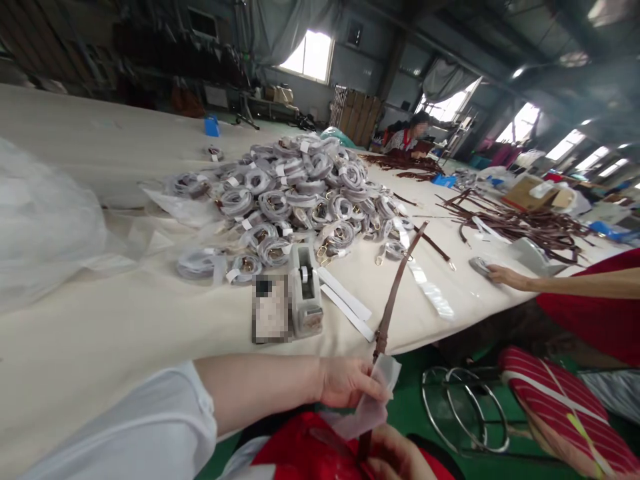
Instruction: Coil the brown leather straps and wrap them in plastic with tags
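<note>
My left hand (347, 383) is closed around a brown leather strap (395, 300) and a piece of thin translucent wrapping paper (387, 373) that covers part of it. The strap runs up from my fingers, its far end over the white table. Lower down, close to my body, my right hand (397, 457) has its fingers closed on the lower part of the same strap; the picture's bottom edge cuts this hand off. Ahead on the table stands a tape dispenser (307, 293), with a blurred-out phone-like object (270, 310) at its left and white paper strips (345, 300) at its right.
A large pile of wrapped, coiled straps (305, 193) covers the table's middle. Loose brown straps (525, 220) lie at the right. A co-worker's hand (500, 275) touches a coil there. Plastic wrap (45, 220) lies left. A striped stool (560, 407) stands right; another person (407, 140) sits behind.
</note>
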Motion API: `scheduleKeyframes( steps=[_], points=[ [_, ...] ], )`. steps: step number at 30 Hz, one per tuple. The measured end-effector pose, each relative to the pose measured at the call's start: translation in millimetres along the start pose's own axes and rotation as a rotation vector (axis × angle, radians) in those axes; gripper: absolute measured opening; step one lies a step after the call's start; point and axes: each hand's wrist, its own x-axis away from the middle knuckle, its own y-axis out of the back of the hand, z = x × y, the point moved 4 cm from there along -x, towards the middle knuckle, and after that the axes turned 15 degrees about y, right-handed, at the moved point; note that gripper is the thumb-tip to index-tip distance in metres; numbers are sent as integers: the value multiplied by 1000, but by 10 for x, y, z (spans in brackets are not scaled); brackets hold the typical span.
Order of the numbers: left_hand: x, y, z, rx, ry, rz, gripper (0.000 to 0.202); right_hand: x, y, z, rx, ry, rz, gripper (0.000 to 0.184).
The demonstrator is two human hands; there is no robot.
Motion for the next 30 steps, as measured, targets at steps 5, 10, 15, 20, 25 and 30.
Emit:
scheduleKeyframes(
  steps=[5,10,15,20,25,30],
  points=[
    [101,-39,84,-555,-44,-231,33,-208,291,55,-516,-180,-534,39],
    [114,-10,177,-927,-57,-486,30,-552,136,276,-621,-208,-464,26],
    [-13,43,242,-906,-62,-441,30,-623,251,234,-637,-170,-588,26],
    [25,14,169,-838,-71,-385,32,-582,350,168,-612,-147,-672,29],
    [86,-2,102,-968,-77,-421,36,-552,212,240,-583,-214,-557,33],
    [94,-39,-14,-1164,-346,-434,26,-422,511,501,-353,-81,-623,30]
  ],
)
